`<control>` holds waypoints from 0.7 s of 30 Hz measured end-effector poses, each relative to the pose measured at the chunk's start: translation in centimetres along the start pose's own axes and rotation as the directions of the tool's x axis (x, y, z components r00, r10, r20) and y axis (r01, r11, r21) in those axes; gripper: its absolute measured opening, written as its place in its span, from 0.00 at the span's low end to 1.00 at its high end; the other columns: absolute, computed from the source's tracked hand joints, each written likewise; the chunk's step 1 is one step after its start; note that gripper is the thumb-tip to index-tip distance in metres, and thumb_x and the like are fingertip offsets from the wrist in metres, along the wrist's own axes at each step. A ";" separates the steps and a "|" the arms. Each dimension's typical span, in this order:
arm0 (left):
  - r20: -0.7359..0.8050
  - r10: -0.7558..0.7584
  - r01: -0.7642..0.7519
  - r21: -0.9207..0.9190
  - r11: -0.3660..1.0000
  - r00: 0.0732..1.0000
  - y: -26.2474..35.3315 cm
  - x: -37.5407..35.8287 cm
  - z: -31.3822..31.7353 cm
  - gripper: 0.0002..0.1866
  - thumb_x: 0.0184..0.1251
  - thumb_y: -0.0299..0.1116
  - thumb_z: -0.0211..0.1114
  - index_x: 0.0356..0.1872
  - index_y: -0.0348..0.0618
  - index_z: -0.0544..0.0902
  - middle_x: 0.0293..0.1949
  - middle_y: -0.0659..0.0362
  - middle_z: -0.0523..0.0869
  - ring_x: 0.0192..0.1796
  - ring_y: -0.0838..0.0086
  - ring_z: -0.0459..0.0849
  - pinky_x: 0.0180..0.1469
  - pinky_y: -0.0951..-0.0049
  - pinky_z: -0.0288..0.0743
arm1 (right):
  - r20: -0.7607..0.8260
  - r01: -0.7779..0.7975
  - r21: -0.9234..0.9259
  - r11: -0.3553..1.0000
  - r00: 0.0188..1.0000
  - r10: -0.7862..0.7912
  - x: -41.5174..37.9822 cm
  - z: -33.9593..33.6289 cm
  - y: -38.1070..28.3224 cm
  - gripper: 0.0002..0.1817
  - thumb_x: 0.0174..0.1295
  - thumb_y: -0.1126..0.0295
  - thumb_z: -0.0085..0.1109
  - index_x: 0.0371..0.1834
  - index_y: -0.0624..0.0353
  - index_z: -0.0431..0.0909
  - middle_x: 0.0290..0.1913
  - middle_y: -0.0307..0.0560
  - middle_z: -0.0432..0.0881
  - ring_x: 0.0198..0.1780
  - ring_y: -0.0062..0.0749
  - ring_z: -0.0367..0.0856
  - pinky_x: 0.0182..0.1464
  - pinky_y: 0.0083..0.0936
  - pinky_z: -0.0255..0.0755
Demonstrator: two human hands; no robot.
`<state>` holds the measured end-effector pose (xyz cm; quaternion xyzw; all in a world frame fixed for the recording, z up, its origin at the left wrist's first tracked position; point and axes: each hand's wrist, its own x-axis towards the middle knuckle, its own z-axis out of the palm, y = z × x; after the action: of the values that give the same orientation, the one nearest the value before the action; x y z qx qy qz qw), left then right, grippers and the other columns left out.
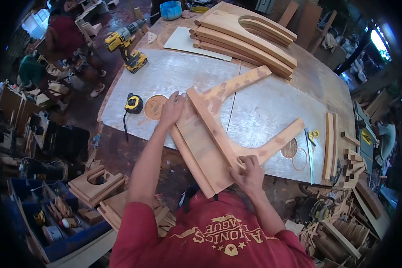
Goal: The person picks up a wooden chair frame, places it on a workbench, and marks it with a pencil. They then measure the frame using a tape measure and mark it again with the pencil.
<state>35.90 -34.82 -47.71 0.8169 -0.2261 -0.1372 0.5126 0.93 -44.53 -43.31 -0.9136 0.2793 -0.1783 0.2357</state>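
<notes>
A U-shaped wooden panel (205, 147) with two prongs lies tilted across the near edge of the workbench, its rounded edge toward my body. Lengthwise over it, at the base of the prongs, runs a straight wooden strip (212, 127). My left hand (172, 109) grips the panel's far left end, close to the strip's upper end. Around the strip's lower end, the fingers of my right hand (249, 175) are closed. A yellow and black tape measure (133, 103) sits left of my left hand. Beyond the right prong lies a combination square (310, 149).
Stacked curved wooden panels (245, 40) occupy the bench's far side. A yellow cordless drill (127, 47) stands at the far left. Wooden strips (330, 145) lie at the right edge. A blue toolbox (53, 219) and offcuts (339, 228) flank me below. Another person (67, 33) is at the left.
</notes>
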 end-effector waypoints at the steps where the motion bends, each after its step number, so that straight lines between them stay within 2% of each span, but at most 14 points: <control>1: 0.063 -0.042 0.043 -0.021 0.999 0.997 0.6 0.6 -0.2 0.39 0.71 0.57 0.60 0.68 0.28 0.72 0.60 0.38 0.82 0.63 0.52 0.81 0.66 0.62 0.71 | -0.042 -0.011 -0.001 1.000 0.999 0.011 -0.5 -0.4 -0.2 0.26 0.53 0.55 0.74 0.50 0.58 0.80 0.43 0.50 0.80 0.36 0.48 0.84 0.39 0.39 0.79; 2: 0.125 -0.081 0.087 -0.037 0.996 0.989 0.7 1.3 -0.3 0.40 0.71 0.58 0.60 0.67 0.28 0.72 0.59 0.38 0.83 0.63 0.53 0.82 0.66 0.63 0.72 | -0.072 -0.068 0.004 0.998 0.995 0.068 -1.4 -0.4 0.0 0.26 0.54 0.55 0.74 0.50 0.59 0.81 0.42 0.49 0.80 0.36 0.45 0.84 0.40 0.37 0.79; 4: 0.193 -0.020 0.027 -0.032 0.999 0.981 -1.5 3.8 0.5 0.38 0.69 0.58 0.62 0.64 0.29 0.77 0.56 0.39 0.85 0.61 0.53 0.83 0.63 0.63 0.74 | -0.131 -0.180 0.024 0.983 0.975 0.182 -4.1 -0.3 1.4 0.25 0.57 0.54 0.73 0.50 0.62 0.82 0.39 0.47 0.81 0.34 0.40 0.83 0.40 0.33 0.77; 5: 0.226 0.008 -0.002 -0.028 1.000 0.974 -2.5 4.5 0.8 0.37 0.69 0.58 0.62 0.62 0.30 0.79 0.55 0.40 0.86 0.60 0.54 0.84 0.62 0.63 0.74 | -0.044 -0.305 0.202 0.930 0.946 0.320 -5.6 0.4 2.6 0.26 0.59 0.53 0.72 0.51 0.63 0.81 0.35 0.44 0.80 0.33 0.35 0.82 0.38 0.30 0.76; 7: 0.236 -0.026 0.028 -0.004 1.000 0.971 -1.7 4.1 0.6 0.34 0.68 0.56 0.65 0.58 0.31 0.82 0.51 0.42 0.88 0.56 0.57 0.86 0.60 0.64 0.76 | 0.191 -0.546 0.498 0.673 0.827 0.529 -8.3 2.1 4.3 0.27 0.63 0.51 0.70 0.52 0.65 0.80 0.28 0.37 0.77 0.32 0.25 0.79 0.33 0.25 0.74; 9: 0.250 -0.053 0.062 -0.028 0.998 0.967 -0.6 4.0 0.1 0.32 0.66 0.54 0.67 0.55 0.32 0.85 0.48 0.45 0.89 0.52 0.62 0.87 0.57 0.66 0.77 | 0.250 -0.625 0.573 0.530 0.749 0.613 -9.0 3.2 4.1 0.26 0.65 0.50 0.68 0.50 0.65 0.80 0.23 0.32 0.73 0.24 0.19 0.72 0.25 0.21 0.67; 10: 0.260 -0.070 0.090 -0.066 0.994 0.963 -0.4 4.0 -0.1 0.31 0.65 0.53 0.69 0.54 0.32 0.85 0.46 0.47 0.90 0.50 0.65 0.87 0.55 0.68 0.78 | 0.281 -0.655 0.606 0.452 0.707 0.649 -9.1 3.6 3.7 0.26 0.67 0.50 0.67 0.49 0.65 0.80 0.20 0.29 0.71 0.20 0.15 0.68 0.21 0.20 0.63; 11: 0.270 -0.090 0.122 -0.102 0.987 0.959 -0.5 3.9 -0.4 0.30 0.64 0.52 0.70 0.53 0.32 0.86 0.45 0.48 0.90 0.47 0.68 0.87 0.53 0.69 0.78 | 0.259 -0.627 0.688 0.365 0.682 0.684 -9.1 4.4 3.6 0.24 0.65 0.49 0.68 0.45 0.63 0.80 0.17 0.26 0.67 0.13 0.12 0.58 0.15 0.17 0.52; 14: 0.320 -0.146 0.189 -0.107 0.976 0.936 -0.7 4.0 -1.0 0.28 0.62 0.50 0.73 0.52 0.33 0.87 0.42 0.54 0.90 0.42 0.74 0.85 0.48 0.73 0.78 | 0.307 -0.635 0.738 0.229 0.617 0.724 -8.6 3.3 2.0 0.24 0.63 0.49 0.69 0.41 0.61 0.79 0.16 0.26 0.66 0.13 0.13 0.59 0.15 0.18 0.53; 15: 0.312 -0.146 0.194 -0.130 0.972 0.939 -1.1 4.3 -1.0 0.28 0.62 0.50 0.73 0.52 0.33 0.87 0.41 0.54 0.90 0.41 0.74 0.85 0.47 0.73 0.78 | 0.339 -0.654 0.725 0.215 0.612 0.715 -8.8 3.3 2.1 0.25 0.62 0.49 0.70 0.43 0.61 0.78 0.20 0.30 0.72 0.13 0.13 0.60 0.15 0.17 0.55; 19: 0.332 -0.158 0.235 -0.206 0.950 0.930 -2.9 4.5 -0.5 0.28 0.61 0.50 0.74 0.50 0.33 0.88 0.40 0.55 0.89 0.40 0.75 0.85 0.46 0.73 0.79 | 0.304 -0.617 0.746 0.250 0.650 0.697 -9.5 4.9 2.7 0.26 0.62 0.50 0.69 0.48 0.61 0.74 0.33 0.40 0.81 0.15 0.13 0.62 0.15 0.17 0.56; 21: 0.332 -0.159 0.241 -0.223 0.944 0.930 -2.9 4.6 -0.6 0.28 0.61 0.51 0.74 0.50 0.33 0.88 0.40 0.55 0.90 0.40 0.74 0.85 0.46 0.73 0.79 | 0.302 -0.612 0.750 0.249 0.653 0.695 -9.3 5.0 2.7 0.25 0.63 0.51 0.69 0.48 0.61 0.74 0.31 0.39 0.80 0.15 0.13 0.61 0.15 0.17 0.56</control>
<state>40.85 -35.59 -50.03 0.7296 -0.1986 -0.3440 0.5566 -5.26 -39.35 -50.68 -0.4906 0.5292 -0.2109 0.6594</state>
